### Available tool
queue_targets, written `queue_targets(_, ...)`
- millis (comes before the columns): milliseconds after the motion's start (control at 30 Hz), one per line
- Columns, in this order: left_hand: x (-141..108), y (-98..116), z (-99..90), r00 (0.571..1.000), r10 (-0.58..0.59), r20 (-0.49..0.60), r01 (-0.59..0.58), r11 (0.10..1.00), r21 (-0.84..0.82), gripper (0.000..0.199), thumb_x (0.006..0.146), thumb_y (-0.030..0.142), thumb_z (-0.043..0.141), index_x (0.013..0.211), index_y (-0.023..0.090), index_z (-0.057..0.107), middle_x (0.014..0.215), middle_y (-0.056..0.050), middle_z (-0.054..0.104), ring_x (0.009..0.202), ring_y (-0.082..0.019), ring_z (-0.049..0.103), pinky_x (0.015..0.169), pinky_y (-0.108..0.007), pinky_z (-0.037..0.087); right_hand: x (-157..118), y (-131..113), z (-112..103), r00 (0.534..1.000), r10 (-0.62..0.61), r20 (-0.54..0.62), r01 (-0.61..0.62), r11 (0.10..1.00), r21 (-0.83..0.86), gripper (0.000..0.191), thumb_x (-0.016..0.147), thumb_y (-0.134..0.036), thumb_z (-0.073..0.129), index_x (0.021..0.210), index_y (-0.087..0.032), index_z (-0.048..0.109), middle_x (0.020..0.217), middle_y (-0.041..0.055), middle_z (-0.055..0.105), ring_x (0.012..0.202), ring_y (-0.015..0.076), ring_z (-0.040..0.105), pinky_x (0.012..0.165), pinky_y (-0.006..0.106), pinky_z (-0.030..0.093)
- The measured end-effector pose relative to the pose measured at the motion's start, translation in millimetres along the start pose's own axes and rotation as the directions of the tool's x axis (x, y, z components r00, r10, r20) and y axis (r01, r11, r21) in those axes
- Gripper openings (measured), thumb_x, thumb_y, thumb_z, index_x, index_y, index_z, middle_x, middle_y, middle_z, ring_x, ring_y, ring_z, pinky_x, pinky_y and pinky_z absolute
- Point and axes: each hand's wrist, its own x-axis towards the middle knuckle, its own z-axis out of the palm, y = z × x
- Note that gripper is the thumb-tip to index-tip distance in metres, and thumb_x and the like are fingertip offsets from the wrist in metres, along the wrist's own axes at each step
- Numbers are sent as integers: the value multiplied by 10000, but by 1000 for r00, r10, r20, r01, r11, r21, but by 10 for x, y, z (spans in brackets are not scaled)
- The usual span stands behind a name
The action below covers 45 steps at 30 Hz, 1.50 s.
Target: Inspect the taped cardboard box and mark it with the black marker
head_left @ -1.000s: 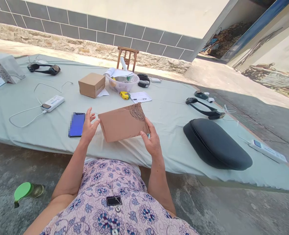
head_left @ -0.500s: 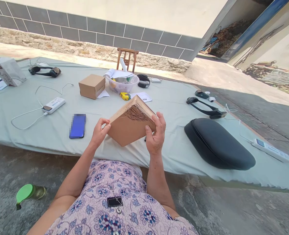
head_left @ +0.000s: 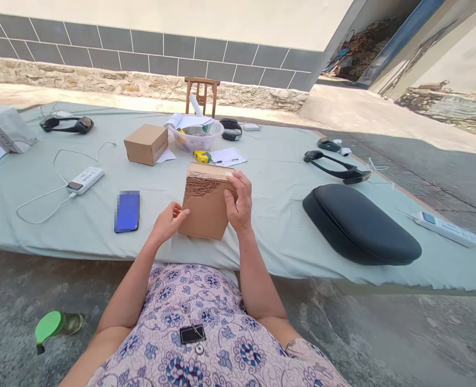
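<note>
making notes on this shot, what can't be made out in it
All in the head view:
Back of the held cardboard box: turned away from the camera.
Its upper right corner: covered by the right hand.
Writing on the paper beside the tape measure: too small.
Far end of the white box: cut off by the left edge.
Lower part of the chair: hidden behind the table.

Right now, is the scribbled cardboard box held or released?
Held: right hand gripping the cardboard box by its upper corner, left hand at its left edge.
</note>
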Motion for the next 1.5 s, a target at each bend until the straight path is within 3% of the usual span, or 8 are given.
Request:
queue_targets(200,44,-35,-4,999,-39,3,39,998,-41,457,824,591,578,1080,212,567,1023,-65,671,937,-222,656,841,-367,504,141,62,126,997,77,-21,-76,996,36,298,984,-416,489,1228,-267,573,1348,116,536,1344,258,498,1159,527,398)
queue_targets(333,92,-57,-47,997,-69,27,72,987,-145,809,775,593,683,1442,224,410,1345,-162,571,1185,-291,609,987,-448,477,156,26,178,997,81,-18,-80,995,67,284,987,-438,481,1197,-266,567,1332,115,539,1338,254,497,1167,519,380)
queue_targets(433,170,-47,-63,1000,-22,5,23,965,-260,1002,767,602,716,1567,261,219,1539,-198,408,1422,-338,430,1129,-516,372,150,0,201,996,92,-6,-91,993,80,292,987,-460,473,1186,-266,562,1337,116,534,1352,260,484,1177,526,364)
queue_targets(533,287,1,-63,998,61,-1,-57,930,-364,1026,797,626,694,1591,328,117,1610,-158,332,1513,-330,302,1192,-534,295,150,-3,218,994,105,-5,-104,990,94,309,990,-485,454,1176,-264,562,1334,117,532,1355,265,480,1176,529,365)
queue_targets(667,489,145,-55,985,174,-5,-157,875,-459,998,851,628,643,1591,374,25,1627,-111,334,1514,-292,315,1227,-522,243,177,20,238,994,107,-10,-106,990,89,324,995,-505,438,1166,-261,564,1317,117,542,1334,260,500,1169,519,380)
queue_targets(800,651,310,-29,970,241,7,-203,833,-514,1098,829,647,652,1598,306,-55,1637,-113,309,1516,-283,313,1220,-447,301,212,44,262,994,104,-21,-101,991,92,330,1004,-503,424,1168,-252,563,1308,120,551,1327,248,508,1159,511,396)
queue_targets(1067,695,344,31,969,248,-23,-227,839,-494,873,898,599,567,1588,336,101,1631,-69,331,1481,-247,380,1201,-390,353,245,61,307,992,120,-29,-117,988,97,334,1005,-502,417,1163,-251,572,1314,121,560,1321,248,514,1156,508,399)
queue_targets(1500,695,277,125,940,316,-129,-336,795,-504,813,877,604,592,1550,284,265,1561,-94,435,1424,-273,444,1153,-401,400,218,56,298,994,99,-47,-92,988,124,371,1016,-520,371,1163,-260,591,1284,106,565,1308,247,515,1170,514,379)
